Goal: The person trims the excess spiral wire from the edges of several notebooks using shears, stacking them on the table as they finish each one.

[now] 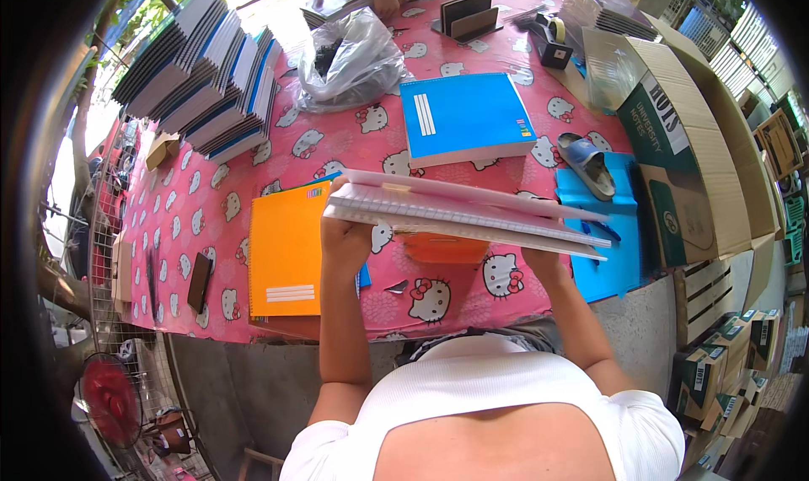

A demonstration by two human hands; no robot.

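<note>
White-paged, thin paper notebooks [455,217] held above pink cartoon-print counter [468,308]. Left hand [345,235]: grip pinching their left end. Right hand [543,262] at right end, grip hidden, cannot tell. Two-ended support probably limits sagging. Orange rectangular spiral notebook [286,249] flat beside left forearm.

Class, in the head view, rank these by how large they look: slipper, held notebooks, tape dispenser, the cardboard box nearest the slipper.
1. Cardboard box
2. Held notebooks, seen nearly edge-on
3. Slipper and tape dispenser: too alike to rank
</note>
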